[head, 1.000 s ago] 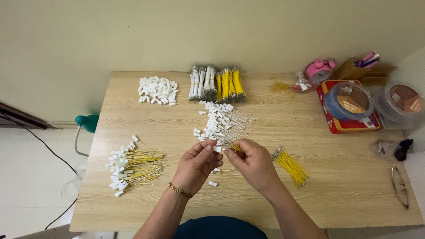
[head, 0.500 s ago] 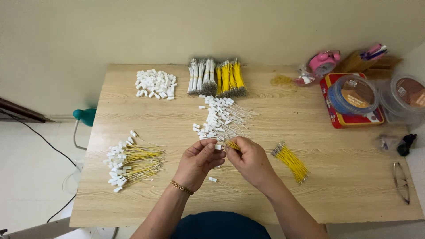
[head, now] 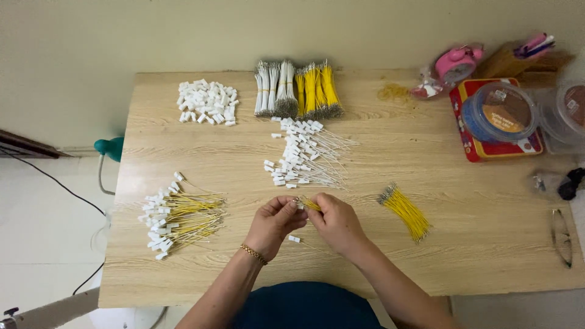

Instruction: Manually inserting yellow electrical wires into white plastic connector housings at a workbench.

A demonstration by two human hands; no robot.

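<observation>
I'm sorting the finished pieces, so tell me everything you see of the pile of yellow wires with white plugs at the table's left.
The pile of yellow wires with white plastic plugs lies loose on the light wooden table, near its left edge. Thin yellow strands run roughly rightward; the small white blocks cluster at their left ends. Nothing touches it but the table; both hands are apart from it.

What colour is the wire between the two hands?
Yellow wire, seen in the head view.

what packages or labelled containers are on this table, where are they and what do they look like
Red tin: far right, flat, rectangular, colourful print.
Clear tub: on the tin, round, blue inside, orange label on lid.
Second tub: right edge, round, clear, brownish lid label, partly cut off.
Plastic bag: beside a pink clock, small, clear.
</observation>
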